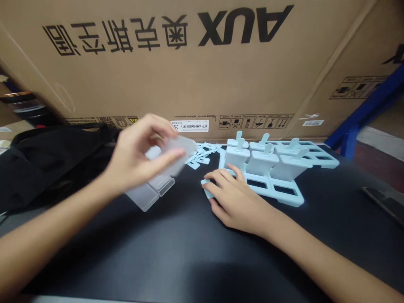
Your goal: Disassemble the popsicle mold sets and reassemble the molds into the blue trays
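The left grip [139, 153] pinches a translucent case [182, 144] between thumb and fingers; the right grip [232, 195], loosely curled, holds a pale-blue piece [208, 193] beside the rack [285, 198].

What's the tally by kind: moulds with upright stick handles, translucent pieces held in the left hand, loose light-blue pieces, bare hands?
Moulds with upright stick handles: 6
Translucent pieces held in the left hand: 1
Bare hands, left and right: 2
Total: 9, leaving out the loose light-blue pieces, too jumbled to count
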The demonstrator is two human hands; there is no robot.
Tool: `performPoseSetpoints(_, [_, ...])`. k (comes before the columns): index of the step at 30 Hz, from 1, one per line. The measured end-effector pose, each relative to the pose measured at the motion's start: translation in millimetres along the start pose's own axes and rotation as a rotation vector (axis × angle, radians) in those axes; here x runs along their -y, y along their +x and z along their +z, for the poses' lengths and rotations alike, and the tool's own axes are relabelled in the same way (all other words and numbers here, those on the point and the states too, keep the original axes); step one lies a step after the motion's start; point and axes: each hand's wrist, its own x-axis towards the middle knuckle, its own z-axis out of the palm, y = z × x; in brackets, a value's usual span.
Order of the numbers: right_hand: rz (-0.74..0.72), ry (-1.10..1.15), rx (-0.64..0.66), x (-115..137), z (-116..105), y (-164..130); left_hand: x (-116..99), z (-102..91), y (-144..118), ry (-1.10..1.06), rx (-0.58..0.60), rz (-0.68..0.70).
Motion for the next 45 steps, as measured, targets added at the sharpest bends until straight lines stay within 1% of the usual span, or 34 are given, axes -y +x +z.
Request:
performPoseSetpoints(1, [-0.007,0.012,0.012,-2,-2,-1,-12,11.6,-11,-0.087,-0.015,0.090])
performPoseSetpoints(2, [-0.014,0.029,0.029,-4,-5,-3,-21,23.8,-23,-0.125,0.039,0.168])
performPoseSetpoints(4, [-0.016,0.059,0.065,-7,-11,-5,-33,47.5,-45,-0.258,0.191,0.229])
performPoseSetpoints(5, [-0.012,0.065,0.078,-8,-15,-5,-36,57.9,-54,-0.334,0.228,0.237])
performPoseSetpoints(7, [-0.001,0.058,0.097,-10,-21,-6,-37,74.5,-64,-0.441,0.274,0.189])
performPoseSetpoints(9, [-0.002,0.049,0.117,-10,-26,-6,-34,85.2,-67,-0.513,0.275,0.132])
performPoseSetpoints(11, [-0.004,0.047,0.138,-10,-29,-7,-32,90.6,-67,-0.609,0.267,0.108])
performPoseSetpoints(12, [0.000,0.049,0.144,-11,-29,-7,-31,91.5,-66,-0.660,0.271,0.091])
performPoseSetpoints(14, [0.008,0.069,0.153,-12,-29,-7,-31,90.3,-66,-0.729,0.319,0.018])
performPoseSetpoints(17, [0.025,0.125,0.179,-16,-28,-7,-30,84.3,-67,-0.748,0.376,-0.096])
performPoseSetpoints(19, [0.031,0.158,0.195,-20,-27,-7,-28,80.9,-67,-0.757,0.358,-0.107])
performPoseSetpoints(21, [0.035,0.209,0.179,-25,-28,-6,-26,79.8,-68,-0.777,0.331,-0.121])
performPoseSetpoints(23, [0.044,0.288,0.119,-30,-30,-7,-24,81.2,-69,-0.812,0.298,-0.134])
performPoseSetpoints(25, [0.057,0.349,0.020,-34,-34,-7,-24,83.9,-71,-0.863,0.258,-0.129])
performPoseSetpoints(27, [0.062,0.364,-0.072,-37,-38,-7,-24,86.5,-72,-0.898,0.236,-0.110])
performPoseSetpoints(29, [0.084,0.379,-0.128,-38,-41,-8,-24,87.9,-73,-0.905,0.237,-0.093])
performPoseSetpoints(31, [0.138,0.446,-0.159,-38,-43,-9,-24,88.1,-73,-0.885,0.239,-0.076])
performPoseSetpoints(36, [0.339,0.684,-0.269,-32,-46,-11,-23,86.2,-68,-0.760,0.238,-0.066])
performPoseSetpoints(38, [0.366,0.781,-0.244,-29,-47,-11,-24,85.5,-66,-0.721,0.236,-0.082])
performPoseSetpoints(41, [0.338,0.928,-0.170,-24,-46,-8,-24,85.2,-65,-0.730,0.246,-0.107])
performPoseSetpoints(45, [0.309,1.115,-0.090,-17,-38,-3,-23,87.8,-67,-0.752,0.292,-0.078])
